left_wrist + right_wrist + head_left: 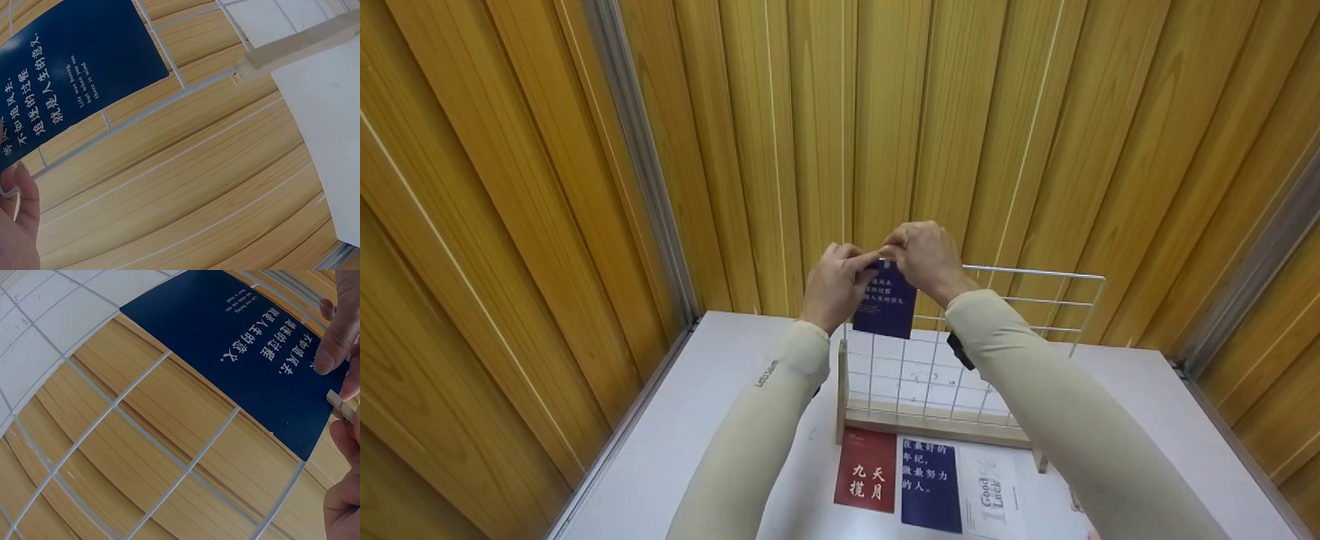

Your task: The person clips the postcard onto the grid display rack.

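A dark blue card (883, 319) with white Chinese text hangs against the upper left of a white wire grid (188, 469). My left hand (834, 283) pinches the card at its top left corner; in the right wrist view its thumb (337, 337) lies flat over the printed face. At the card's top edge my right hand (928, 259) pinches a small wooden clothespin (338, 404), whose tip overlaps the card's edge. The left wrist view catches only some of the left fingers (25, 194), beside the card and the grid's corner wire.
The grid stands in a wooden base (937, 427) on a white table (720, 390). In front of it lie a red card (855, 450), another blue card (930, 510) and a white "Good Luck" card (997, 517). Wood-patterned panels (810, 150) rise behind and at both sides.
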`<state>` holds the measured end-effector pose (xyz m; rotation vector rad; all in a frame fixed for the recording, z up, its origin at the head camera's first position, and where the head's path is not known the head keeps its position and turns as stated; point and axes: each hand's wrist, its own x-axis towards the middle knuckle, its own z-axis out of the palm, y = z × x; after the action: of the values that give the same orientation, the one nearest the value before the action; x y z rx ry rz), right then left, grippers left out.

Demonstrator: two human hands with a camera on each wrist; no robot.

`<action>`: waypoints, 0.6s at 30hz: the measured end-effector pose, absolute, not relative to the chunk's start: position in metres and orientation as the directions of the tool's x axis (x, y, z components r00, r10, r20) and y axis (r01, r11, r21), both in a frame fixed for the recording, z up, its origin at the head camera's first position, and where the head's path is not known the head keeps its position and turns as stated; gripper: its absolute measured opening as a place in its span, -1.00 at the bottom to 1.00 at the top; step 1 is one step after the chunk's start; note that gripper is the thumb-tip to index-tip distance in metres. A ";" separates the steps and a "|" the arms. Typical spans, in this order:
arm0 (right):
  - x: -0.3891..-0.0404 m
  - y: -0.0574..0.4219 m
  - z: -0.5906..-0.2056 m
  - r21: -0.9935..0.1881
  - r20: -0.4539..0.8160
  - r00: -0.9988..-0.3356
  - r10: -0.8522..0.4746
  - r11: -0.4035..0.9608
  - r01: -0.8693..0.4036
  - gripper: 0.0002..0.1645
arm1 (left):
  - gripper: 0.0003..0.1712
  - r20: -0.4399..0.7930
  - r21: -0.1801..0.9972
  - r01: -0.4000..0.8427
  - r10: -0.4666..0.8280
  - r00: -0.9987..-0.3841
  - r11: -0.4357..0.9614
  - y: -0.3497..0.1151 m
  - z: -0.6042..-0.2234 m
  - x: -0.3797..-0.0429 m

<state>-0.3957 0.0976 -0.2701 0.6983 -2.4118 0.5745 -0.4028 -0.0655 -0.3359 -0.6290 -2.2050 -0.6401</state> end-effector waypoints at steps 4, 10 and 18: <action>-0.394 0.101 -0.271 -0.247 0.591 -0.732 -0.338 0.788 -0.563 -0.85 | -0.66 0.755 0.247 0.618 0.251 -0.606 0.746 -0.062 -0.337 -0.400; -0.393 0.104 -0.265 -0.233 0.580 -0.735 -0.350 0.793 -0.562 -0.83 | -0.67 0.758 0.234 0.612 0.253 -0.601 0.756 -0.060 -0.332 -0.401; -0.392 0.104 -0.264 -0.255 0.538 -0.764 -0.356 0.795 -0.550 -0.78 | -0.67 0.739 0.247 0.596 0.250 -0.626 0.764 -0.060 -0.330 -0.401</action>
<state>-0.3920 0.1042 -0.2640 0.6774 -2.5113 0.5572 -0.4009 -0.0603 -0.3301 -0.6283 -2.2414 -0.6252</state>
